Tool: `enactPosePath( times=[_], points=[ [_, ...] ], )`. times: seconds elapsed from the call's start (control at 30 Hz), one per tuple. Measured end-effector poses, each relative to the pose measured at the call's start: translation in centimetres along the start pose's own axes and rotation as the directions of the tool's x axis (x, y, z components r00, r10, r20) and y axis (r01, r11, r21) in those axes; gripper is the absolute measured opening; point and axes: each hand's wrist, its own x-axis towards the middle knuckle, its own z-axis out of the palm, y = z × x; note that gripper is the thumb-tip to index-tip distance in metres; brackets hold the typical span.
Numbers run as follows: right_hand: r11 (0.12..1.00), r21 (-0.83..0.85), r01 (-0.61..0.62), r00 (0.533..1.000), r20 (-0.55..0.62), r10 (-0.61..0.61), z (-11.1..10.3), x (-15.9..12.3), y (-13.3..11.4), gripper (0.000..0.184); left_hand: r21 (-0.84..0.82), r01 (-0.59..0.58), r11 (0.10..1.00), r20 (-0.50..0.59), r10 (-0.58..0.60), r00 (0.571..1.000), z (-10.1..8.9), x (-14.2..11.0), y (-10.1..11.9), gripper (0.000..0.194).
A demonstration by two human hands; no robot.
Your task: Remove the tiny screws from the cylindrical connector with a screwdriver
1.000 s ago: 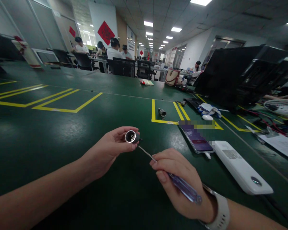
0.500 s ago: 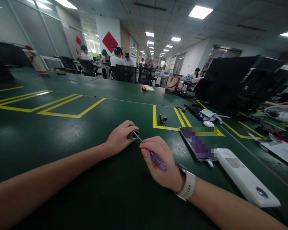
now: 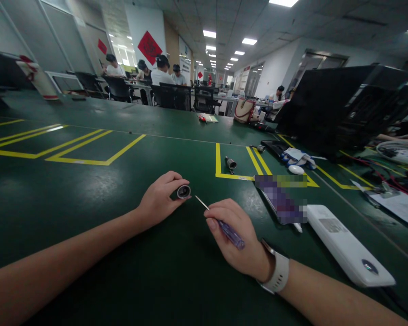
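Observation:
My left hand [image 3: 159,197] is closed around a small metal cylinder [image 3: 183,191], whose open end faces me just above the green table [image 3: 88,190]. My right hand [image 3: 236,240] grips a thin screwdriver [image 3: 224,224] with a clear purple handle. Its steel tip points up and left toward the cylinder and stops a short way from the opening. A white watch sits on my right wrist.
A second metal cylinder [image 3: 230,163] lies in a yellow-taped box beyond. To the right lie a phone [image 3: 280,199], a white power bank [image 3: 350,249], a white mouse [image 3: 296,170], cables and black monitors [image 3: 340,108]. Several people sit at desks far behind.
Half a second ago the screwdriver tip was in the cylinder's opening; now it is drawn back to the right, clear of it. Both hands sit lower than a second ago.

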Motion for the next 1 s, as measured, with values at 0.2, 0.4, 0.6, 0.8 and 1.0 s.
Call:
enactPosePath(
  times=[0.2,0.4,0.6,0.8,1.0],
  points=[
    [1.000,-0.010,-0.015,0.998,0.054,0.016,-0.2,0.1,-0.1,0.018,-0.002,0.028,1.000,-0.004,-0.028,1.000,-0.4,0.1,-0.2,0.022],
    [1.000,0.001,0.006,0.994,0.110,-0.006,-0.1,0.4,-0.5,0.021,-0.071,0.040,0.997,0.030,-0.037,0.999,-0.5,0.2,-0.2,0.021],
    [0.999,0.050,-0.003,0.991,0.133,-0.004,0.1,0.2,-0.5,0.023,-0.147,0.118,0.982,0.139,-0.098,0.985,-0.2,0.4,0.0,0.024],
    [0.970,0.162,-0.181,0.980,0.116,0.163,0.4,1.1,-0.8,0.011,-0.176,0.258,0.950,0.277,-0.203,0.939,0.1,0.4,0.0,0.022],
    [0.892,0.209,-0.401,0.916,0.091,0.390,1.9,2.2,-0.7,0.012,-0.192,0.118,0.974,0.300,-0.056,0.952,0.3,0.5,-0.3,0.011]
  ],
)
